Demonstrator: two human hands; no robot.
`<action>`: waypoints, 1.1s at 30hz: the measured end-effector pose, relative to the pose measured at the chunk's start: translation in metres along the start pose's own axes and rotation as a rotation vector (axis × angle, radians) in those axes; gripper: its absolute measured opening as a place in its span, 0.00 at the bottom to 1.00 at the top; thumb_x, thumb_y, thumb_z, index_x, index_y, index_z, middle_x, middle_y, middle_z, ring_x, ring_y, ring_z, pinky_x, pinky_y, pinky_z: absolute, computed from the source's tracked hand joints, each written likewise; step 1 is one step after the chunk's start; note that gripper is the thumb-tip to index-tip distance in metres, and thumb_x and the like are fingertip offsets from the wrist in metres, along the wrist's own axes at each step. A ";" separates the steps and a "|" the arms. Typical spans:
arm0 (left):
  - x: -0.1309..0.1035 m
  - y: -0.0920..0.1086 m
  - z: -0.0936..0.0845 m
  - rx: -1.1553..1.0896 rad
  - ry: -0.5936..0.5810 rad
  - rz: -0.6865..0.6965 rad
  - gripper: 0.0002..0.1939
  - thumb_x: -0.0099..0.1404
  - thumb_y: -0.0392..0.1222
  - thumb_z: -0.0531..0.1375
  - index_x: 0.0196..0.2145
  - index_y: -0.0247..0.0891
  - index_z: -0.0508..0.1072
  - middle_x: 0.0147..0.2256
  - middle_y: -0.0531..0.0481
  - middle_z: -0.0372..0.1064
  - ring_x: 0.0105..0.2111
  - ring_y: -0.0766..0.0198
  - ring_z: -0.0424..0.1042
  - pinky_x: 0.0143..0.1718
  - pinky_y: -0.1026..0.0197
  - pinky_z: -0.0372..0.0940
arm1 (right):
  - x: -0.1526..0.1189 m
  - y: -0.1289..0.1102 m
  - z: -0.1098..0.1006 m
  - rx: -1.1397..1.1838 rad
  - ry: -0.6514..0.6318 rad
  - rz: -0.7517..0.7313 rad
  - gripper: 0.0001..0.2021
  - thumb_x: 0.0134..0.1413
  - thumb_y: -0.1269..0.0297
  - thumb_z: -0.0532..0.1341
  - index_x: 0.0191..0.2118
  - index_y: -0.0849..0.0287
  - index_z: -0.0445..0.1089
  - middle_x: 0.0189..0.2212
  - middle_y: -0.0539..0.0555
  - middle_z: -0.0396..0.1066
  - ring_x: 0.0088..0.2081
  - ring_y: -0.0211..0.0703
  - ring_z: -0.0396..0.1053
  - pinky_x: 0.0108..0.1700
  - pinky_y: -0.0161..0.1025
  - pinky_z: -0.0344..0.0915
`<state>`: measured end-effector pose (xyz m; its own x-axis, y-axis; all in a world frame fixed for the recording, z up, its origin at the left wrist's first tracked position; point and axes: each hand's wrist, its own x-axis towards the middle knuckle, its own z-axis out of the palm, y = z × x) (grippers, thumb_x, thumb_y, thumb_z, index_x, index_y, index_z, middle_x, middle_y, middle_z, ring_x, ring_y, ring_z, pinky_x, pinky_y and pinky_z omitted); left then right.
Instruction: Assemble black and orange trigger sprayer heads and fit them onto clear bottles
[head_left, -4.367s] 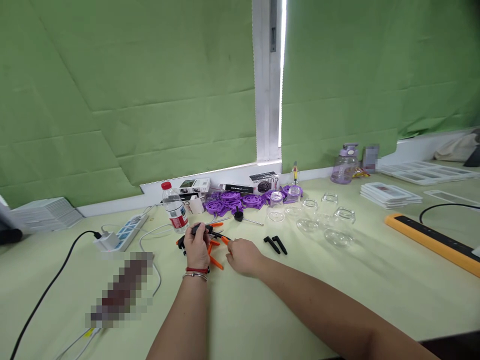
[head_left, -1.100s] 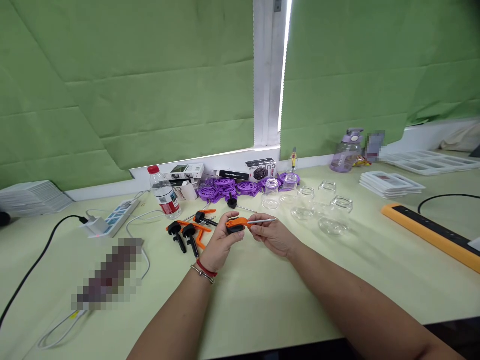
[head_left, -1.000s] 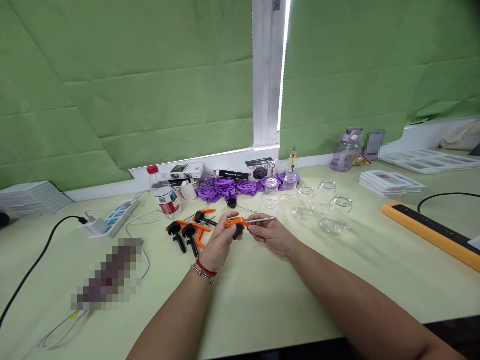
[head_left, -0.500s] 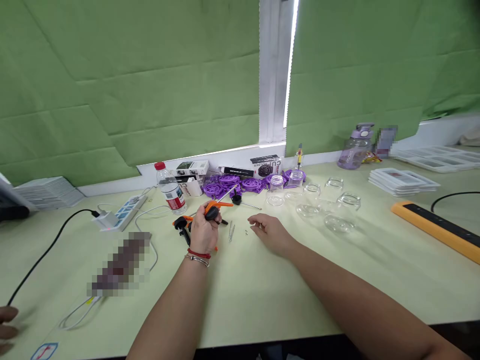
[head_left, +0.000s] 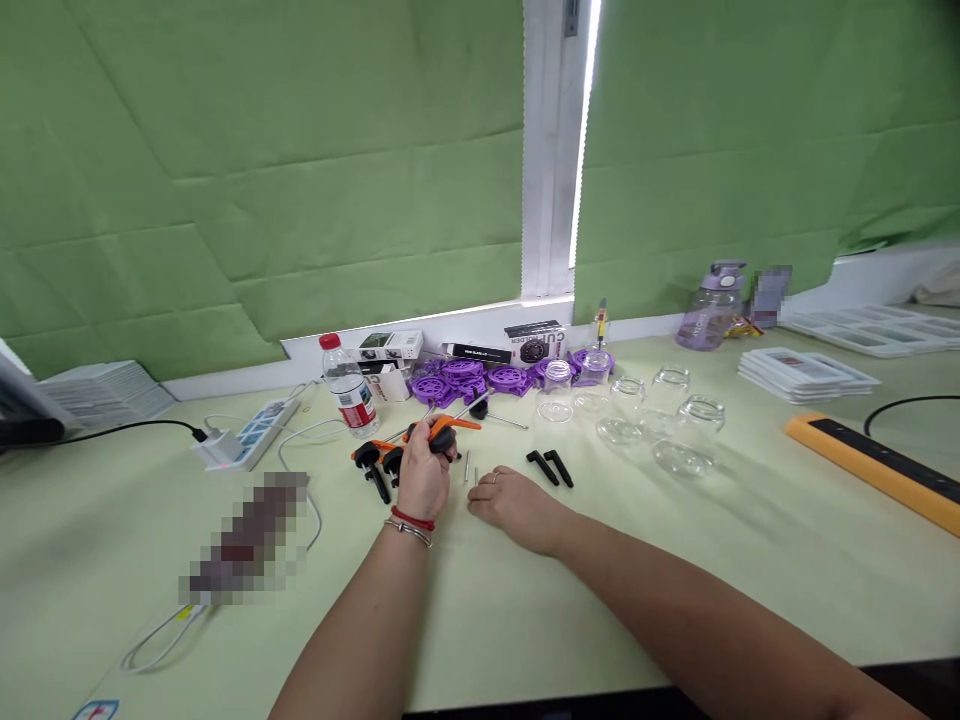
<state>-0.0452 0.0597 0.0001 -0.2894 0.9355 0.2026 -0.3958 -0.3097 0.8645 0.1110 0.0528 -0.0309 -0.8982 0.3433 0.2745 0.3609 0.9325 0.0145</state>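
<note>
Pickup step, probably: left hand grips an orange-and-black plastic piece, right hand, grip unclear, sits by thin silver metal rods, so I'd pinch with fingertips next.

Pretty soft, even light tbh, but the window gap was totally blown out. The glasses caught glints and threw faint shadows across the table, and a pixelated patch wiped out detail on the left.

Pale table.
I'm seeing silver pins, two black pegs and a red-capped bottle resting on it.
</note>
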 end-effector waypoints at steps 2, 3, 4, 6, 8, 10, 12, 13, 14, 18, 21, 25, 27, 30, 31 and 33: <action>0.001 -0.001 -0.001 0.013 -0.010 0.000 0.14 0.62 0.49 0.52 0.36 0.36 0.68 0.24 0.53 0.64 0.21 0.70 0.62 0.25 0.65 0.58 | -0.001 -0.001 -0.001 -0.061 -0.019 -0.037 0.10 0.59 0.75 0.52 0.34 0.62 0.70 0.32 0.56 0.72 0.37 0.41 0.66 0.42 0.39 0.55; 0.001 -0.002 -0.001 0.015 -0.011 0.001 0.14 0.62 0.50 0.52 0.36 0.37 0.68 0.24 0.53 0.64 0.21 0.70 0.62 0.25 0.65 0.58 | -0.001 -0.002 -0.002 -0.099 -0.028 -0.056 0.10 0.58 0.76 0.52 0.32 0.62 0.69 0.30 0.55 0.71 0.35 0.41 0.65 0.41 0.39 0.55; 0.002 -0.003 -0.001 0.014 -0.009 0.001 0.14 0.63 0.50 0.52 0.36 0.37 0.68 0.24 0.54 0.63 0.21 0.70 0.61 0.25 0.65 0.58 | -0.002 -0.003 -0.002 -0.138 -0.035 -0.075 0.10 0.57 0.77 0.52 0.31 0.62 0.69 0.29 0.54 0.70 0.33 0.41 0.65 0.41 0.40 0.55; 0.002 -0.004 -0.002 0.010 -0.008 -0.007 0.15 0.63 0.51 0.52 0.36 0.37 0.68 0.24 0.53 0.63 0.21 0.70 0.61 0.25 0.65 0.57 | -0.002 -0.006 -0.005 -0.207 -0.040 -0.117 0.10 0.56 0.79 0.52 0.30 0.62 0.68 0.28 0.54 0.70 0.31 0.40 0.64 0.39 0.40 0.55; 0.001 -0.004 -0.002 0.009 -0.018 -0.017 0.15 0.63 0.51 0.52 0.36 0.36 0.68 0.24 0.53 0.63 0.21 0.70 0.61 0.25 0.65 0.57 | -0.003 -0.009 -0.007 -0.246 -0.037 -0.157 0.10 0.55 0.80 0.52 0.30 0.62 0.68 0.27 0.54 0.69 0.30 0.40 0.63 0.38 0.40 0.55; -0.001 -0.003 -0.001 0.017 -0.035 -0.029 0.16 0.64 0.52 0.52 0.36 0.36 0.68 0.24 0.53 0.63 0.21 0.70 0.61 0.25 0.65 0.57 | -0.004 -0.012 -0.010 -0.263 -0.028 -0.190 0.10 0.54 0.80 0.53 0.30 0.62 0.68 0.27 0.54 0.69 0.31 0.41 0.63 0.37 0.40 0.55; -0.002 -0.002 0.000 0.027 -0.035 -0.040 0.16 0.64 0.52 0.52 0.36 0.36 0.68 0.25 0.53 0.63 0.21 0.70 0.61 0.26 0.64 0.57 | -0.005 -0.016 -0.011 -0.273 -0.019 -0.218 0.09 0.53 0.80 0.54 0.30 0.62 0.68 0.27 0.54 0.70 0.31 0.41 0.63 0.36 0.39 0.54; -0.003 -0.002 0.000 0.030 -0.028 -0.046 0.16 0.63 0.53 0.52 0.36 0.36 0.68 0.25 0.53 0.63 0.21 0.70 0.61 0.26 0.64 0.57 | -0.005 -0.017 -0.012 -0.277 -0.016 -0.233 0.09 0.53 0.80 0.54 0.30 0.61 0.68 0.27 0.54 0.70 0.31 0.41 0.62 0.36 0.39 0.54; -0.003 -0.002 0.000 0.032 -0.022 -0.049 0.17 0.63 0.53 0.52 0.36 0.36 0.68 0.25 0.53 0.63 0.21 0.70 0.61 0.26 0.64 0.58 | -0.005 -0.019 -0.012 -0.280 -0.013 -0.247 0.09 0.53 0.80 0.54 0.30 0.61 0.69 0.27 0.54 0.70 0.30 0.41 0.62 0.35 0.39 0.54; -0.002 -0.004 -0.001 0.053 -0.033 -0.039 0.17 0.62 0.53 0.53 0.37 0.35 0.69 0.25 0.53 0.63 0.22 0.70 0.61 0.27 0.64 0.58 | -0.004 -0.023 -0.015 -0.273 0.001 -0.284 0.09 0.53 0.79 0.54 0.30 0.61 0.69 0.27 0.54 0.70 0.30 0.41 0.62 0.34 0.39 0.54; -0.003 -0.006 -0.001 0.074 -0.040 -0.039 0.17 0.63 0.53 0.53 0.38 0.35 0.69 0.25 0.53 0.63 0.23 0.70 0.61 0.27 0.64 0.58 | -0.003 -0.024 -0.015 -0.267 0.013 -0.284 0.09 0.54 0.78 0.54 0.30 0.61 0.69 0.28 0.54 0.70 0.31 0.41 0.62 0.35 0.39 0.55; -0.006 -0.005 0.003 0.085 -0.039 -0.058 0.18 0.63 0.53 0.53 0.38 0.35 0.69 0.25 0.53 0.63 0.23 0.70 0.61 0.27 0.64 0.58 | -0.004 -0.025 -0.014 -0.268 0.020 -0.287 0.08 0.54 0.77 0.54 0.30 0.61 0.68 0.28 0.54 0.69 0.32 0.42 0.62 0.35 0.39 0.56; -0.007 -0.005 0.004 0.085 -0.041 -0.061 0.17 0.63 0.53 0.53 0.37 0.35 0.69 0.24 0.53 0.63 0.23 0.70 0.61 0.27 0.64 0.57 | -0.004 -0.026 -0.013 -0.269 0.024 -0.295 0.09 0.55 0.77 0.54 0.30 0.61 0.68 0.27 0.54 0.69 0.31 0.41 0.62 0.34 0.39 0.56; -0.008 -0.005 0.005 0.081 -0.060 -0.068 0.16 0.64 0.52 0.53 0.38 0.35 0.69 0.25 0.53 0.63 0.23 0.69 0.61 0.27 0.64 0.57 | -0.004 -0.027 -0.013 -0.262 0.035 -0.324 0.09 0.55 0.77 0.53 0.29 0.61 0.68 0.27 0.54 0.69 0.31 0.41 0.62 0.34 0.38 0.57; -0.009 -0.005 0.005 0.077 -0.066 -0.075 0.17 0.64 0.52 0.53 0.39 0.35 0.69 0.25 0.52 0.63 0.24 0.69 0.61 0.28 0.64 0.57 | -0.004 -0.028 -0.014 -0.256 0.042 -0.336 0.09 0.55 0.77 0.53 0.29 0.61 0.68 0.27 0.54 0.69 0.31 0.41 0.62 0.34 0.38 0.58; -0.009 -0.004 0.005 0.065 -0.075 -0.090 0.17 0.63 0.52 0.54 0.39 0.35 0.69 0.28 0.51 0.64 0.24 0.69 0.61 0.28 0.63 0.57 | -0.004 -0.030 -0.015 -0.234 0.068 -0.353 0.10 0.56 0.77 0.52 0.30 0.61 0.68 0.27 0.53 0.69 0.31 0.41 0.62 0.35 0.38 0.59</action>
<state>-0.0366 0.0534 -0.0027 -0.1879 0.9699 0.1548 -0.3589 -0.2145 0.9084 0.1080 0.0220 -0.0178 -0.9610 -0.0079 0.2765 0.0886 0.9381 0.3349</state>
